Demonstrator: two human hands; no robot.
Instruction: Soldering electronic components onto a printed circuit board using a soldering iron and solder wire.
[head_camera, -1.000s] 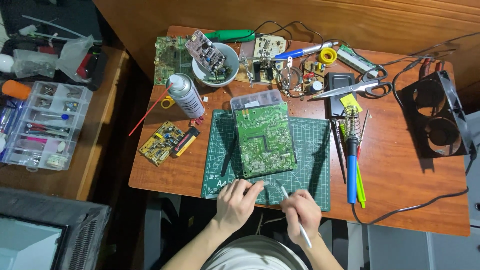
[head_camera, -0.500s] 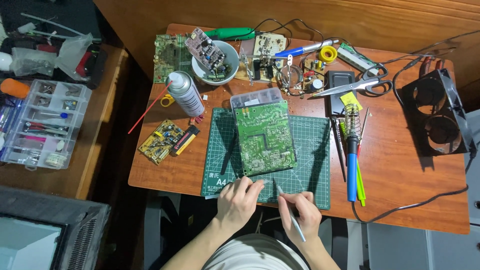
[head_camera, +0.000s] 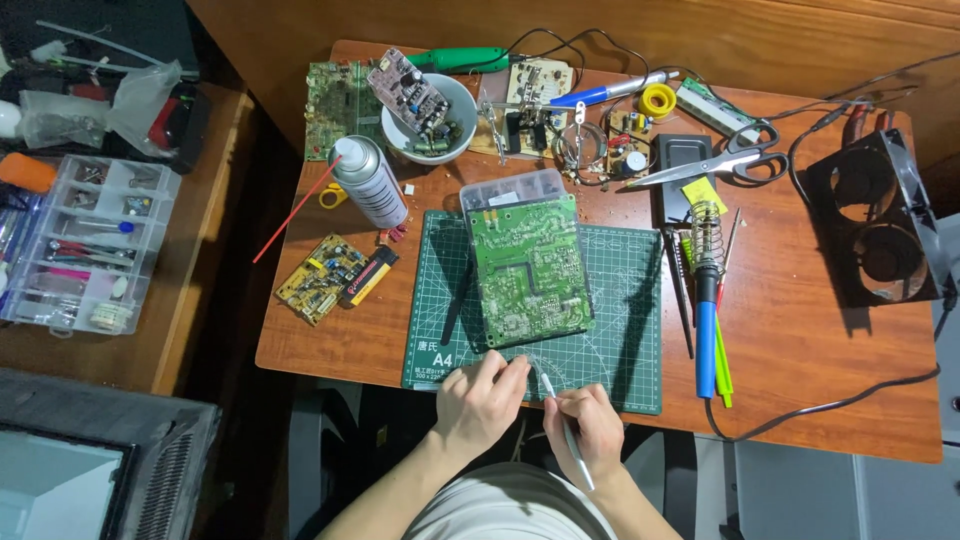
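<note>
Head view: left hand (head_camera: 483, 400) fingers pinch the stiff, light green circuit board (head_camera: 527, 268) edge, right hand (head_camera: 587, 430) grips a slim tool (head_camera: 560, 415).

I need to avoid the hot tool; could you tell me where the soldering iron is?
The soldering iron lies on the wooden table, right of the green cutting mat, below the scissors.

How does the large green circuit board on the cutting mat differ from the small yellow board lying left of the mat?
The green circuit board is much larger than the yellow board. The green one rests raised on a clear plastic box over the green cutting mat; the yellow one lies flat on the bare wooden table. The green board sits nearly square to the mat, while the yellow board is turned diagonally. The left hand is at the green board's near edge; nothing touches the yellow one. Both are bare boards.
</note>
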